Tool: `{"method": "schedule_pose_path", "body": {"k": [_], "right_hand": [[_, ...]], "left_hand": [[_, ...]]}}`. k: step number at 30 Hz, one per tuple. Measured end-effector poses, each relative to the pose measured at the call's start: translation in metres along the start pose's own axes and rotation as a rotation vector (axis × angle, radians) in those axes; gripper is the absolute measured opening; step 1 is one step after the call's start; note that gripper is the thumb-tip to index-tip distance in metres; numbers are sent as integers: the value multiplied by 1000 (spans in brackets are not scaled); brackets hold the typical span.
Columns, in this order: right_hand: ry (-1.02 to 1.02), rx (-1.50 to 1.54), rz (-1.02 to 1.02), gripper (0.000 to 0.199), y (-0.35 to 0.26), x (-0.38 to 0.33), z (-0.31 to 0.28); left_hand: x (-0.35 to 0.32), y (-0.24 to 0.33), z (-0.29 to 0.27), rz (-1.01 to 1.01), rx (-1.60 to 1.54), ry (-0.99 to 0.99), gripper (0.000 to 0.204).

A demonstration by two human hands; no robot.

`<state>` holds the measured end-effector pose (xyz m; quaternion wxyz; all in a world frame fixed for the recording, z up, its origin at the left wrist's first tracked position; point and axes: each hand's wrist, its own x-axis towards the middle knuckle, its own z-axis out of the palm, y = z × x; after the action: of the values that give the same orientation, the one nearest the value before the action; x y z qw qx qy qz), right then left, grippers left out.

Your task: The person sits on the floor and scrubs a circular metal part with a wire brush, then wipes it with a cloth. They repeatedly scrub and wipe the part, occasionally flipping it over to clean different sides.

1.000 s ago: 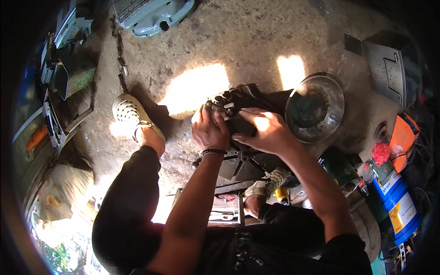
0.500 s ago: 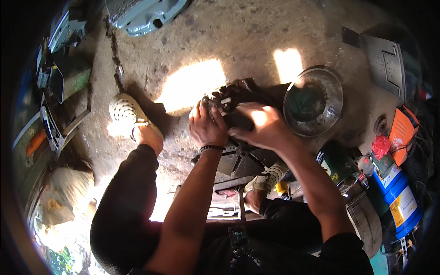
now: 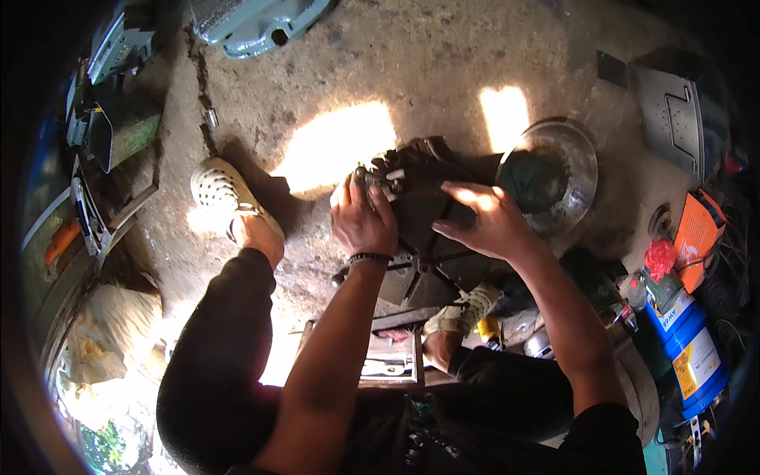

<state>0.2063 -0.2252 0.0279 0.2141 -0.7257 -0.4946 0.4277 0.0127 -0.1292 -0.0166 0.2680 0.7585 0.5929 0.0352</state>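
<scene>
Left hand (image 3: 364, 222) center frame, fingers bent forward over a small metal piece (image 3: 391, 176) at the upper-left edge of a dark spoked part (image 3: 425, 267); contact likely, firm grip or not: cannot tell. Right hand (image 3: 495, 226) right of center, thumb and fingers spread wide apart, nothing held, over the right side of the spoked part; touching or just above, cannot tell. Spoked part sits mid-frame, hub and dark ribs visible below and between the hands. Metal basin (image 3: 587, 198) right of center, just beside the right hand in the frame. Concrete floor (image 3: 443, 79) around, bright sun patches upper center. Pale shoes (image 3: 218, 188) on both feet, left and lower center. Tool tray (image 3: 418, 356) lower center. Blue bucket (image 3: 697, 368) lower right, orange item (image 3: 700, 245) above it. Blue-gray casting (image 3: 257, 30) upper left.
</scene>
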Motion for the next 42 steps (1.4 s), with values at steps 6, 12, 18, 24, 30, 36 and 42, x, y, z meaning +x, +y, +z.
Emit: {"method": "schedule_pose_path", "body": {"k": [6, 12, 18, 24, 30, 36, 42], "right_hand": [[91, -159, -119, 70, -16, 10, 22], [206, -216, -146, 63, -26, 11, 24], [97, -16, -116, 59, -5, 1, 0], [0, -111, -15, 67, -26, 9, 18], [94, -195, 46, 75, -17, 4, 22], [53, 14, 23, 66, 4, -1, 6], [146, -173, -100, 72, -15, 15, 31]], "left_hand": [[3, 0, 0, -9, -36, -3, 46], [6, 2, 0, -25, -11, -57, 46], [3, 2, -2, -28, -37, -35, 45], [1, -3, 0, -14, -24, -16, 45], [3, 3, -1, -16, -33, -35, 49], [3, -2, -2, -5, 33, -17, 47], [2, 3, 2, -7, 19, -38, 45]]}}
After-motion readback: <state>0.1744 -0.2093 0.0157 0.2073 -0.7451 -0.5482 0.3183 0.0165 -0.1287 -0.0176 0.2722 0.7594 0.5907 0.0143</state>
